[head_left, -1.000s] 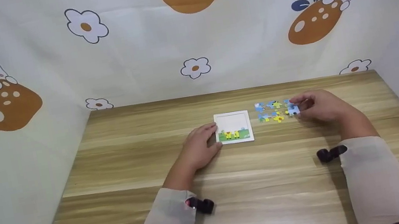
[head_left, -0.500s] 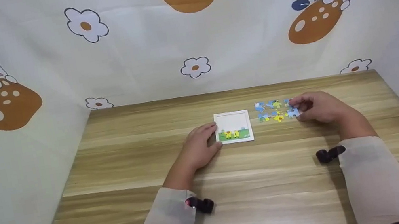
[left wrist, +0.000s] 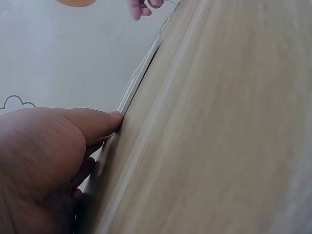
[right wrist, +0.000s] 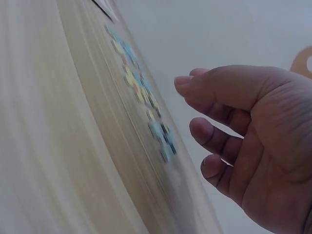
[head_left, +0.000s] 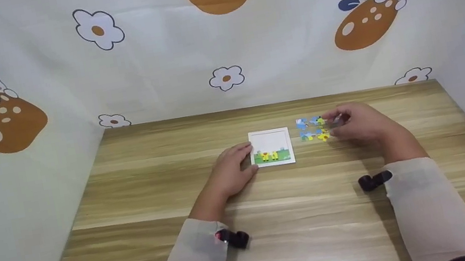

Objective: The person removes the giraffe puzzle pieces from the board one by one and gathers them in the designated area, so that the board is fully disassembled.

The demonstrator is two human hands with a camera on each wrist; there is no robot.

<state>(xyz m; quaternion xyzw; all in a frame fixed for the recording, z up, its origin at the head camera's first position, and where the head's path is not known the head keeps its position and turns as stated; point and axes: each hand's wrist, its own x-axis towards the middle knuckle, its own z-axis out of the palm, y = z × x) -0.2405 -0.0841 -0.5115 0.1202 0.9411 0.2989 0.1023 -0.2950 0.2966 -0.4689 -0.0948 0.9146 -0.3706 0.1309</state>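
Observation:
A white square puzzle tray [head_left: 290,145] lies on the table, with a green and yellow strip of picture [head_left: 284,155] along its near edge. My left hand [head_left: 229,172] holds the tray's left side, thumb at the near corner and fingers farther up the edge. To the tray's right lie several loose jigsaw pieces, among them a blue one [head_left: 301,123] and a yellow one [head_left: 323,137]. Over the right end of this group hovers my right hand [head_left: 363,124], partly hiding it. The right wrist view shows its fingers loosely bent, nothing between them, beside blue pieces [right wrist: 163,141].
The wood-grain table [head_left: 297,224] runs back to a pale printed cloth wall [head_left: 164,66]. Similar walls stand at the left and right sides. Both sleeves carry a small black camera at the wrist.
My right hand has moved left from the blue pieces at the group's right end, and now covers them. The left hand stays at the tray's edge.

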